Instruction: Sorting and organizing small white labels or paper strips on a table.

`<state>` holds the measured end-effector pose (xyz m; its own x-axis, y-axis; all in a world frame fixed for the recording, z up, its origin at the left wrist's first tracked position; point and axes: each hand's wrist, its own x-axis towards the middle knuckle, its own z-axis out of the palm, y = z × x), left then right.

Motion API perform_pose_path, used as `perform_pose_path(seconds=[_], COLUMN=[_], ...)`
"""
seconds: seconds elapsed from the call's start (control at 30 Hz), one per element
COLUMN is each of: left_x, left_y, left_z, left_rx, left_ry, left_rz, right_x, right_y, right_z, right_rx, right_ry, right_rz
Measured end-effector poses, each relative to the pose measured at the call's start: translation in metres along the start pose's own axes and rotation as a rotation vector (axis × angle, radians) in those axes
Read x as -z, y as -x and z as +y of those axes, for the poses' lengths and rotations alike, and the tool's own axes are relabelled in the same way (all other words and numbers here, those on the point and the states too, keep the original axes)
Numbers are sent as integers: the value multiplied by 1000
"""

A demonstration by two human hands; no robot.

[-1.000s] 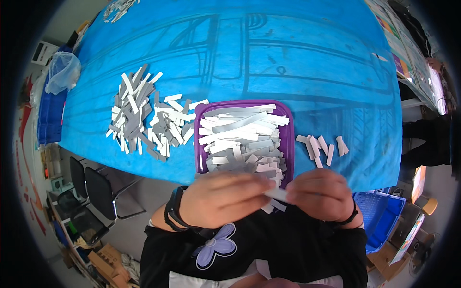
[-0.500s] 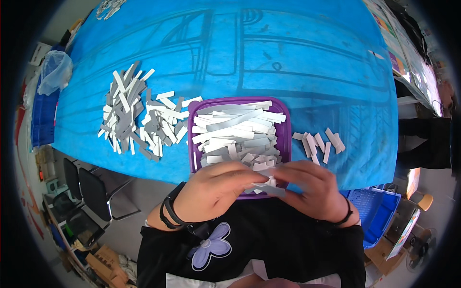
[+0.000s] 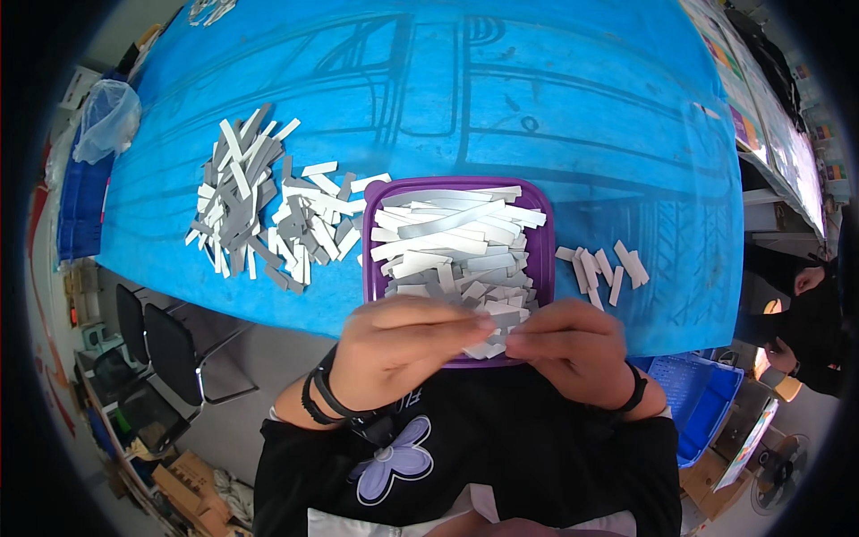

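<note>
A purple tray [image 3: 548,259] holds many thin strips, long white ones [image 3: 429,259] at its far end and shorter grey and white pieces [image 3: 501,291] nearer me. Over the tray's near end, my left hand [image 3: 398,345] is closed, thumb and fingers pressed together. Facing it, my right hand [image 3: 573,345] is pinched too, its fingertips a small gap from the left ones. Small pale pieces show beneath and between the fingertips. Whatever either pinch holds is hidden by the fingers.
Left of the tray lies a loose heap of grey and white strips [image 3: 237,192]. A few short pale pieces [image 3: 604,268] lie to its right on the blue table cover [image 3: 591,116]. A blue crate [image 3: 707,403] stands below the right edge. Another person's hand [image 3: 808,280] shows far right.
The grey strip seen between my hands no longer shows there. My fingertips look more tightly pinched. The view has shifted slightly, and another person's hands have appeared at the right.
</note>
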<state>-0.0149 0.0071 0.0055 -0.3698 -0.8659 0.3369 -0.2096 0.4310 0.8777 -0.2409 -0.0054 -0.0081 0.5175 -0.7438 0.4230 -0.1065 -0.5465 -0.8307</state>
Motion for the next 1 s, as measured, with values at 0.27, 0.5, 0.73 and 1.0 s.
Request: perform_pose_path(seconds=[0.27,0.5,0.73,1.0], left_x=[18,8,3,11], left_y=[8,7,8,5], left_z=[7,-2,-6,-4], left_rx=[-20,43,54,307], left_ry=[-235,-93,111,506], left_rz=[28,24,-47,-376], right_x=[6,-15,-18,-6], right_y=[-5,-19,-13,-17], right_z=[3,-7,-1,-1], right_rx=[299,30,182,41], right_ry=[162,253,2,-369], right_rz=[-17,12,31,-170])
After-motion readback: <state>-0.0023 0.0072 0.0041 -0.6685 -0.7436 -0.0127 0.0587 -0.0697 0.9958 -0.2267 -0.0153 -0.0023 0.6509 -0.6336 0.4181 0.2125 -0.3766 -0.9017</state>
